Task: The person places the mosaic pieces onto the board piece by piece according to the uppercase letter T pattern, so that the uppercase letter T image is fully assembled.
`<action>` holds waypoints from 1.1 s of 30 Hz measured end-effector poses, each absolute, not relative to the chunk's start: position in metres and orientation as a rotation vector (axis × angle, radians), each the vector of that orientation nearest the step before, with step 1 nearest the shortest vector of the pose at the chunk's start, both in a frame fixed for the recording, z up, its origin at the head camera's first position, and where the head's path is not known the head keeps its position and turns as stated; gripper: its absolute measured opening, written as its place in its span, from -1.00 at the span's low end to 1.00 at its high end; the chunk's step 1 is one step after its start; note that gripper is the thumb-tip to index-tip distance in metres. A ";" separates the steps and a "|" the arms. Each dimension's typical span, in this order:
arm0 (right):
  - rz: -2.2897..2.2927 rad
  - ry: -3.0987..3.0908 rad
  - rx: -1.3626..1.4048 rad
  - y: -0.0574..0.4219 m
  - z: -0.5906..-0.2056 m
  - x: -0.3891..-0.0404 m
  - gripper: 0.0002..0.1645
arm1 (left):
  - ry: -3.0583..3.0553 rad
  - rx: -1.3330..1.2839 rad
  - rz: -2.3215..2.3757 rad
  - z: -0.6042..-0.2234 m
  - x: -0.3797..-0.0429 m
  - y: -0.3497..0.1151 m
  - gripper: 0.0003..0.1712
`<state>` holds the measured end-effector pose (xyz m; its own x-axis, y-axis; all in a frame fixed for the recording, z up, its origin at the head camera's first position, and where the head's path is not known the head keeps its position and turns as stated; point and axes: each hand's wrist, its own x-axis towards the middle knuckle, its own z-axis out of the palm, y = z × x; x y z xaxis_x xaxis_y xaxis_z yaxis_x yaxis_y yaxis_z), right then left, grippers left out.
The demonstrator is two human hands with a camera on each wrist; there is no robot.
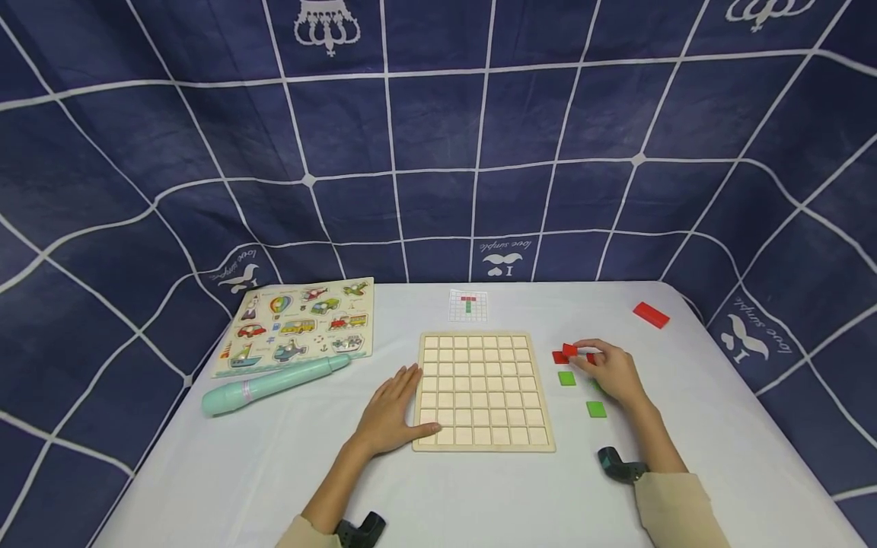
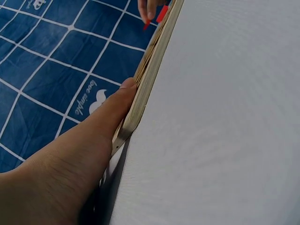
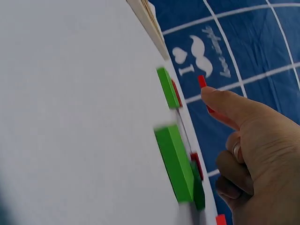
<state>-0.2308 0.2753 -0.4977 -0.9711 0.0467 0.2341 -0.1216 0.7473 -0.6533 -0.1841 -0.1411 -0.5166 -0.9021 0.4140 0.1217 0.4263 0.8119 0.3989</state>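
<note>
A square wooden grid board (image 1: 480, 398) lies on the white table. My left hand (image 1: 387, 415) rests at its left edge, fingers extended and thumb over the near-left corner; the left wrist view shows that thumb along the board's edge (image 2: 145, 89). To the right of the board, my right hand (image 1: 613, 371) pinches a red square tile (image 1: 569, 350) between thumb and index finger, raised over another red tile (image 1: 559, 357). In the right wrist view the held tile (image 3: 202, 81) sticks out past the thumb. Green tiles (image 1: 566, 378) (image 1: 596, 409) lie near this hand, which partly covers others.
Behind the board lies a small pattern card (image 1: 469, 306) with red and green squares. A red rectangular block (image 1: 651, 314) is at the back right. At left are a picture puzzle board (image 1: 322, 308) and a mint-green tapered tube (image 1: 288, 380). Dark blue cloth (image 1: 438, 205) surrounds the table.
</note>
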 end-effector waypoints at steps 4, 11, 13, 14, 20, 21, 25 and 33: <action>1.079 -2.725 0.127 0.255 -0.497 -0.229 -0.57 | -2.954 -0.670 -0.670 -0.516 -0.183 -0.138 0.24; 1.086 -2.740 0.286 0.208 -0.499 -0.234 -0.57 | -2.948 -0.630 -0.684 -0.516 -0.182 -0.137 0.24; 1.082 -2.744 0.310 0.196 -0.501 -0.237 -0.57 | -2.941 -0.623 -0.691 -0.516 -0.182 -0.136 0.24; 1.082 -2.745 0.318 0.191 -0.501 -0.238 -0.57 | -2.938 -0.621 -0.694 -0.515 -0.181 -0.136 0.24; 1.049 -2.752 0.332 0.166 -0.503 -0.246 -0.59 | -2.931 -0.625 -0.698 -0.514 -0.181 -0.135 0.23; 1.040 -2.753 0.326 0.164 -0.502 -0.247 -0.60 | -2.929 -0.626 -0.696 -0.515 -0.181 -0.135 0.23; 0.995 -2.760 0.305 0.157 -0.503 -0.250 -0.60 | -2.925 -0.629 -0.692 -0.515 -0.182 -0.135 0.24; 0.944 -2.765 0.321 0.155 -0.507 -0.255 -0.59 | -2.907 -0.649 -0.701 -0.515 -0.182 -0.135 0.24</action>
<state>-0.2546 0.1551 -0.5069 -0.9560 -0.1387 0.2585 -0.2678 0.7723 -0.5761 -0.1816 -0.1353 -0.5150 -0.9068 0.3839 0.1741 0.4210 0.8054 0.4173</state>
